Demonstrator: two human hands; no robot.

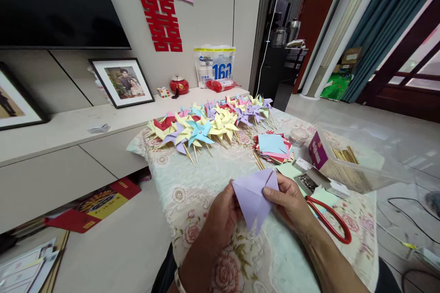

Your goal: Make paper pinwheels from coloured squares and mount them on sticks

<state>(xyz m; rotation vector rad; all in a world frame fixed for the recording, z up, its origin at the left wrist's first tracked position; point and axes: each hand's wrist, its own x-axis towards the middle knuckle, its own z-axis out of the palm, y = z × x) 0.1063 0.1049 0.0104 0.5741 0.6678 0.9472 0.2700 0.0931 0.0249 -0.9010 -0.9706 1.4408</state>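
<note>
A purple paper square (252, 197), cut in from its corners, is held up over the table between both hands. My left hand (222, 213) pinches its left edge, the fingertips partly behind the sheet. On the other side, my right hand (288, 199) grips the paper with the thumb on its face and the fingers behind. Red-handled scissors (332, 219) lie just right of my right hand, their blades out of sight. Beside them is a small open box of metal pins (309, 181). A stack of coloured paper (273, 144) lies beyond my hands.
Many finished paper pinwheels (199, 132) on sticks cover the table's far side. A clear plastic bin (360, 160) holding wooden sticks (347, 155) stands at the right on the flowered tablecloth (192, 197). Behind runs a low white cabinet (79, 123) with a framed photo (122, 82).
</note>
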